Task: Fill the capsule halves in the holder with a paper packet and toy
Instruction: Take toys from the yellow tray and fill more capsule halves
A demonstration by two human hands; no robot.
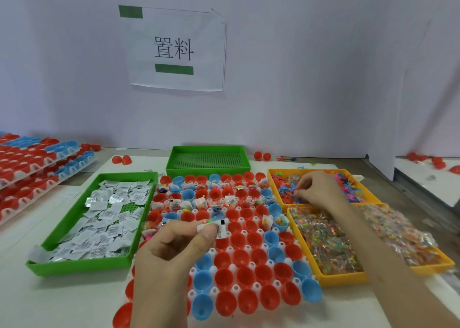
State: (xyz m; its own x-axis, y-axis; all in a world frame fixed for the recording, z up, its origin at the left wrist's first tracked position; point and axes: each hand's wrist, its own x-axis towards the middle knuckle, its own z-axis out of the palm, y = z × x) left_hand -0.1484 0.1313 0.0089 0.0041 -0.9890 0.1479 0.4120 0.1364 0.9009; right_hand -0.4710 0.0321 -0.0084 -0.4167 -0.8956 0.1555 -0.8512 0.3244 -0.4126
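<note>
L hand (174, 238) pinched a paper packet (219, 228) btw thumb and fingertips, held just above the middle rows of the holder (235, 289). The white holder sat on the bench (49, 302), center front, packed w/ red and blue capsule halves (258, 256). The far rows already had packets and small bags in them; the near rows looked unfilled. R hand (316, 189) reached into the far orange tray (273, 176), fingers curled down among the toys (286, 188); couldn't tell if it gripped one. The near orange tray (348, 278) held clear bags of colored beads (328, 243), under the R forearm. A green tray (74, 266) w/ loose packets (107, 218) lay just L of the holder. A 2nd green tray (171, 161) stood behind. Stacked holders (29, 168) were at far L.
</note>
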